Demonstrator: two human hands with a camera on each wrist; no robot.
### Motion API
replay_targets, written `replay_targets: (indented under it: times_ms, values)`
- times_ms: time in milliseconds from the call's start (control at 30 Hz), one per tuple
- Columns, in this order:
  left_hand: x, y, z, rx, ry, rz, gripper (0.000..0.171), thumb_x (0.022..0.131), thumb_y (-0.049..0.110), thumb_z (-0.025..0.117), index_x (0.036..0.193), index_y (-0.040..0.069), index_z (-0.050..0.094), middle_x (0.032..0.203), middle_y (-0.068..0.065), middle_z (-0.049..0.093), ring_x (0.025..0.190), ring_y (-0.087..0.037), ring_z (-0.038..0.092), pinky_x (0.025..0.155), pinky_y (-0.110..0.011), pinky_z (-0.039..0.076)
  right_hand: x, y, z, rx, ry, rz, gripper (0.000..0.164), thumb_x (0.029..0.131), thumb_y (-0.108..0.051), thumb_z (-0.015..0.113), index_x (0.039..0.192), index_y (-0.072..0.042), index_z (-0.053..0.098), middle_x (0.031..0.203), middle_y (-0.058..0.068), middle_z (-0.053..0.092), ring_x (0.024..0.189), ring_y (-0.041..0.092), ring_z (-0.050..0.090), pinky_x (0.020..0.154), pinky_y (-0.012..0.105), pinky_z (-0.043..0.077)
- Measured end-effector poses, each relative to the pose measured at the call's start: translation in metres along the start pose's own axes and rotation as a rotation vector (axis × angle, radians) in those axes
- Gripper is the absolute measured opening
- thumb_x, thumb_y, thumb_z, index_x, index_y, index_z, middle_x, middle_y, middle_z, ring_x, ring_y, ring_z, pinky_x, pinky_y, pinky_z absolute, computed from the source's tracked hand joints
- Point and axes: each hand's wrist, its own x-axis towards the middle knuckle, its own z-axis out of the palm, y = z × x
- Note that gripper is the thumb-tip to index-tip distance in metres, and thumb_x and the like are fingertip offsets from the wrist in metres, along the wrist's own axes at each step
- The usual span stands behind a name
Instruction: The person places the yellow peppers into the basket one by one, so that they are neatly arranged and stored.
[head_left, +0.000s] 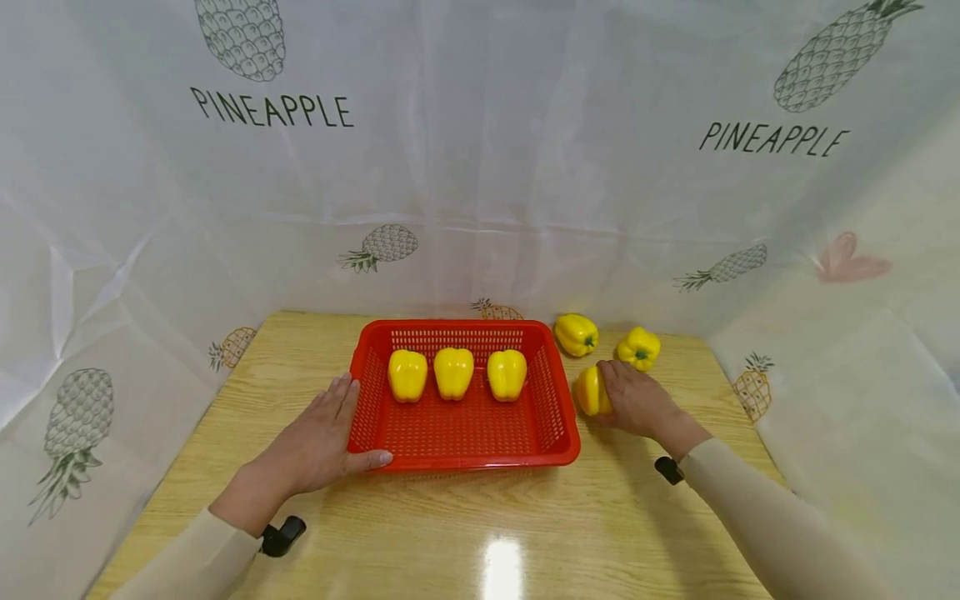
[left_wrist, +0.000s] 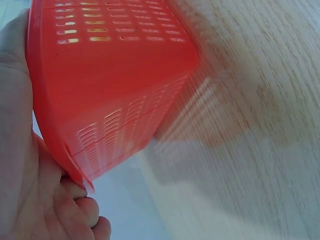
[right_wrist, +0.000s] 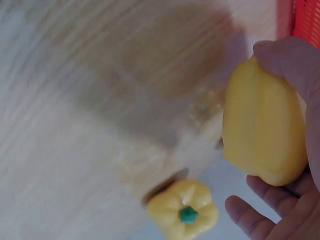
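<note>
A red plastic basket (head_left: 465,462) with slotted walls stands on the wooden table. Inside it, three yellow bell peppers (head_left: 453,373) line up in a row toward the back. My left hand (head_left: 318,437) rests on the basket's left front corner, fingers straight along the left rim and thumb over the front rim. Just right of the basket, my right hand (head_left: 637,400) grips a yellow bell pepper (right_wrist: 262,122) between thumb and fingers. Behind that hand lie two more yellow bell peppers, one by the basket's back corner (head_left: 576,334) and one farther right (head_left: 639,347).
A pale sheet (head_left: 480,167) printed with pineapples hangs behind and at both sides of the table (head_left: 450,533). Each wrist wears a black camera, such as the left wrist camera (head_left: 282,536). Light glares off the table's front part.
</note>
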Motion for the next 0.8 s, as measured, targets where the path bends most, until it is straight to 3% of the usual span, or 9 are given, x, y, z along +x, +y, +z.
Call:
replay_targets:
  times_ms: [167, 333, 467, 633, 800]
  values:
    - [-0.001, -0.001, 0.000, -0.009, -0.007, -0.004, 0.136, 0.084, 0.096, 0.040, 0.162, -0.014, 0.020, 0.170, -0.035, 0.016, 0.158, -0.052, 0.019, 0.127, -0.064, 0.023, 0.001, 0.008, -0.016, -0.063, 0.062, 0.006, 0.090, 0.076, -0.040, 0.093, 0.133, 0.012, 0.048, 0.122, 0.028, 0.062, 0.112, 0.043, 0.064, 0.092, 0.054, 0.061]
    - [0.000, -0.002, 0.000, -0.003, -0.011, 0.004, 0.138, 0.083, 0.097, 0.038, 0.162, -0.014, 0.019, 0.171, -0.035, 0.016, 0.159, -0.052, 0.018, 0.127, -0.064, 0.023, 0.008, 0.010, -0.044, -0.093, 0.191, -0.030, 0.089, 0.072, -0.042, 0.096, 0.127, 0.010, 0.050, 0.112, 0.026, 0.064, 0.100, 0.041, 0.065, 0.078, 0.052, 0.063]
    - [0.001, -0.002, -0.001, 0.004, -0.011, 0.006, 0.138, 0.082, 0.097, 0.039, 0.162, -0.014, 0.020, 0.171, -0.034, 0.017, 0.159, -0.052, 0.018, 0.127, -0.063, 0.023, 0.023, 0.004, -0.073, -0.102, 0.227, -0.038, 0.090, 0.074, -0.042, 0.096, 0.129, 0.010, 0.048, 0.115, 0.027, 0.064, 0.105, 0.044, 0.066, 0.080, 0.053, 0.063]
    - [0.003, -0.001, -0.001, -0.003, -0.016, 0.004, 0.136, 0.083, 0.095, 0.043, 0.162, -0.013, 0.019, 0.171, -0.034, 0.015, 0.159, -0.052, 0.018, 0.127, -0.064, 0.025, 0.049, -0.027, -0.107, -0.081, 0.171, -0.028, 0.088, 0.079, -0.044, 0.092, 0.134, 0.009, 0.047, 0.122, 0.026, 0.063, 0.114, 0.043, 0.064, 0.088, 0.053, 0.063]
    - [0.004, 0.000, 0.000, -0.005, -0.017, -0.005, 0.136, 0.083, 0.095, 0.044, 0.162, -0.013, 0.019, 0.171, -0.034, 0.015, 0.159, -0.052, 0.017, 0.127, -0.064, 0.024, 0.078, -0.082, -0.124, -0.103, 0.112, -0.073, 0.089, 0.084, -0.053, 0.086, 0.139, 0.005, 0.046, 0.129, 0.022, 0.062, 0.119, 0.037, 0.063, 0.098, 0.047, 0.060]
